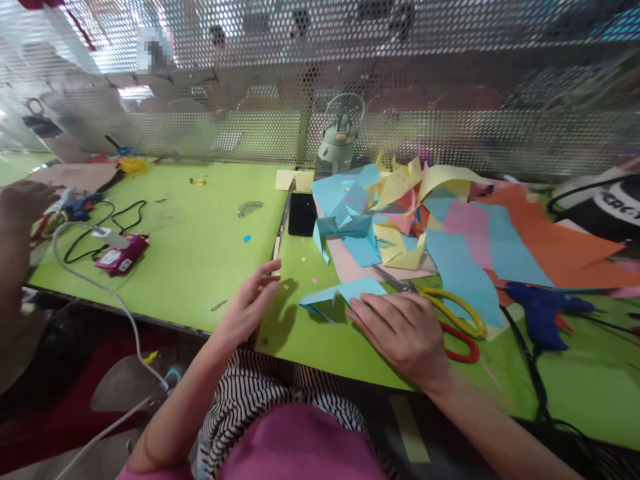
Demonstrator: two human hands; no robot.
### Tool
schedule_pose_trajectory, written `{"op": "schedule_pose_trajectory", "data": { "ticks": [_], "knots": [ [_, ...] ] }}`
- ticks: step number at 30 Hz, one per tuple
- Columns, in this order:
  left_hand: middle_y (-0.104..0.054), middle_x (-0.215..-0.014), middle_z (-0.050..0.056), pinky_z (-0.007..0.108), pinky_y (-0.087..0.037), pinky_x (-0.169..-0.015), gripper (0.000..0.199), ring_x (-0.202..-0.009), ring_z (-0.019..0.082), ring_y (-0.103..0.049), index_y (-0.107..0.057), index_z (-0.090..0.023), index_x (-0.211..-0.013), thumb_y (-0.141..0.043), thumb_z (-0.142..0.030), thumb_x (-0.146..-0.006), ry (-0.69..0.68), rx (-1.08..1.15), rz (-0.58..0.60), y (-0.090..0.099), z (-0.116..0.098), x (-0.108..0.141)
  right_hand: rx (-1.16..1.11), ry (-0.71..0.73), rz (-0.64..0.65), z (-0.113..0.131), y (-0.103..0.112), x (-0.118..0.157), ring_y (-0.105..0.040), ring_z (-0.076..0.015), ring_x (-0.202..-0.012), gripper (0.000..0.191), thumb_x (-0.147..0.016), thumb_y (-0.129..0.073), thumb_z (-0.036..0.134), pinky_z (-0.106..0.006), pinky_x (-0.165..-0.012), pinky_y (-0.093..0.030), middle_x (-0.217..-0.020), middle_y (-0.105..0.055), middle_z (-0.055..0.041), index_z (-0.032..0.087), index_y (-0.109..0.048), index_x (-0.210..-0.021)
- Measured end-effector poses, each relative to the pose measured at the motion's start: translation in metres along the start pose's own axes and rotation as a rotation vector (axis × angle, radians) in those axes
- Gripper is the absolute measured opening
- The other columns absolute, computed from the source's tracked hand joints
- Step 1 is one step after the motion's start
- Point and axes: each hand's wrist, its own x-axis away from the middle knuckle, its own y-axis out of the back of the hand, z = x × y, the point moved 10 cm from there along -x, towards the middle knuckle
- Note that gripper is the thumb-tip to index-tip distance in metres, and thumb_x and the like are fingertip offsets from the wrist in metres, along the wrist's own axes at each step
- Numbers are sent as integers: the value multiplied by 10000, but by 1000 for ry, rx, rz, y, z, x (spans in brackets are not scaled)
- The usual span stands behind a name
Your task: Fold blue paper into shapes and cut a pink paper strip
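A folded piece of light blue paper (pixel 345 295) lies on the green table in front of me, its left end creased and pointed. My right hand (pixel 405 327) is on the paper's right end, fingers close together over it; the thumb is hidden. My left hand (pixel 255 300) hovers to the left of the paper, fingers apart, holding nothing. Scissors (pixel 450 313) with one yellow and one red handle lie beside and partly behind my right hand. Beyond the folded paper sits a pile of folded blue and yellow paper pieces (pixel 357 220).
A black phone (pixel 302 215) and a lidded bottle (pixel 337 150) stand behind. Orange sheets (pixel 560 233) and a blue glue gun (pixel 543 313) are at the right. A magenta power adapter (pixel 123 255) with cables and another person's arm (pixel 17 233) are at the left. A perforated screen (pixel 225 100) borders the back.
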Motion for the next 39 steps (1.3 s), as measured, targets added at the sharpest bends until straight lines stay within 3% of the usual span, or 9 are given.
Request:
{"op": "schedule_pose_trajectory", "data": {
  "ticks": [5,9,14,17,23,26,31,36,39],
  "knots": [
    [-582,-1302,134,409,-570,-816,540,-970,237,-668,-437,-228,-1397,-570,-444,-919,59,-227,83,-28,-1,7,-111,-67,17,3,-5,17,-619,-206,-869,265,-834,-741,315,-383,-840,-431,-967,-728,-64,192,-661,-1054],
    [-621,-1218,106,385,-563,-736,682,-771,185,-681,-338,-249,-1468,-631,-410,-874,99,-254,137,-46,1,7,-256,-453,-14,-36,0,33,-613,-246,-980,183,-900,-641,340,-409,-872,-485,-1073,-648,-109,200,-625,-1016],
    [-588,-1259,129,323,-560,-680,856,-728,124,-642,-179,-272,-1539,-668,-306,-837,115,61,255,-73,1,11,-620,-888,45,-65,-25,66,-614,-209,-974,175,-891,-633,359,-348,-773,-566,-1157,-575,-89,238,-617,-1017],
    [-593,-1232,112,297,-559,-680,785,-745,112,-635,-213,-279,-1528,-632,-268,-865,25,127,231,-67,-14,9,-966,-1080,57,-61,-47,78,-618,-206,-1022,276,-843,-686,399,-334,-794,-576,-1116,-605,-73,242,-607,-1055],
    [-655,-1131,101,325,-561,-674,476,-776,172,-663,-543,-212,-1289,-651,-430,-879,-20,-308,211,-49,-22,18,-1227,-1323,-106,-56,-65,90,-635,-184,-960,320,-774,-759,395,-326,-817,-558,-992,-653,-35,238,-616,-1013],
    [-689,-963,60,293,-550,-630,464,-716,158,-660,-523,-196,-1290,-631,-408,-892,67,-236,286,-55,-9,24,-1262,-1351,-137,-53,-68,90,-640,-171,-919,316,-777,-751,401,-318,-802,-556,-961,-653,-25,242,-615,-1014],
    [-637,-905,26,289,-542,-702,386,-766,140,-629,-532,-201,-1283,-565,-314,-916,-18,-136,206,-47,-20,13,-1159,-1229,31,-51,-66,75,-640,-161,-853,294,-840,-669,437,-292,-750,-555,-909,-650,-28,224,-615,-1036],
    [-668,-875,31,327,-526,-679,317,-697,158,-614,-586,-187,-1195,-498,-225,-894,-96,-535,224,-49,-24,-3,-813,-939,314,-52,-70,61,-621,-141,-599,211,-906,-561,371,-258,-539,-515,-719,-633,14,203,-566,-1034],
    [-692,-923,68,379,-532,-746,296,-815,216,-652,-599,-174,-1157,-486,-197,-885,-127,-725,191,-52,-19,-11,-624,-848,349,-53,-69,60,-587,-158,-540,167,-874,-596,305,-283,-496,-460,-659,-618,25,212,-586,-1012]
  ]
}}
